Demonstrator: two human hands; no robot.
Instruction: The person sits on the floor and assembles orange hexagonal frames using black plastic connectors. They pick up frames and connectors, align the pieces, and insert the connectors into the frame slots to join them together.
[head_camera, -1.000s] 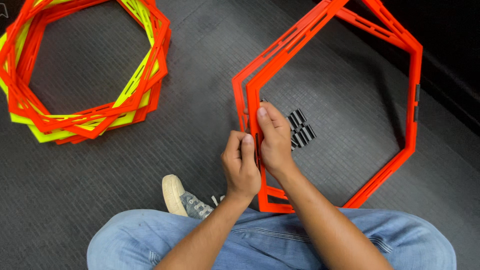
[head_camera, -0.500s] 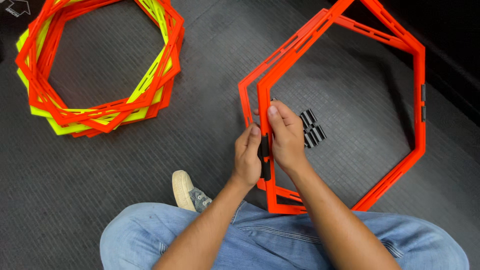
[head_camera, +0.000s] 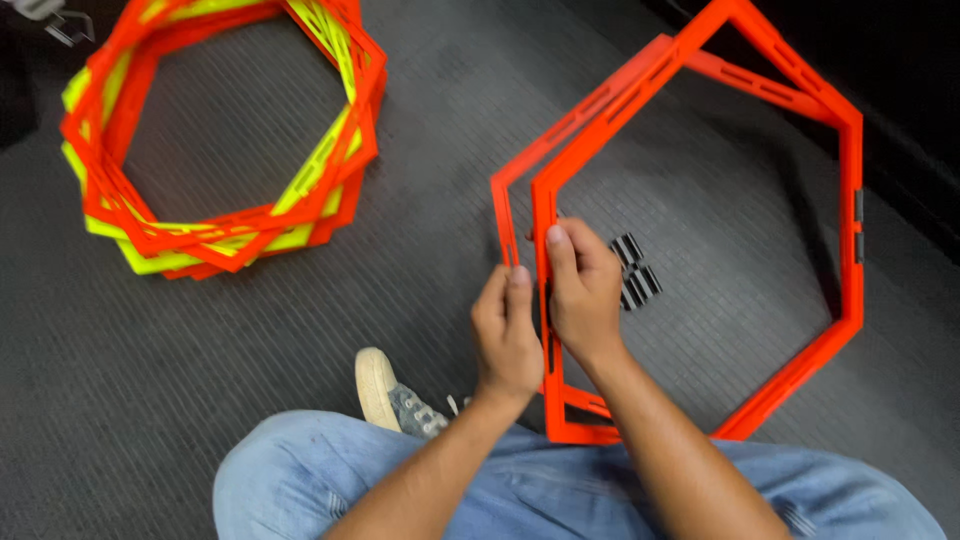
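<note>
Looking down, I see my left hand (head_camera: 508, 338) and right hand (head_camera: 583, 291) side by side, gripping the near left edge of two overlapping orange hexagon frames (head_camera: 850, 270) on dark floor matting. Small black clips (head_camera: 634, 270) lie inside the frames, just beside my right hand. A stack of orange and yellow hexagons (head_camera: 215, 225) sits well apart, upper left.
</note>
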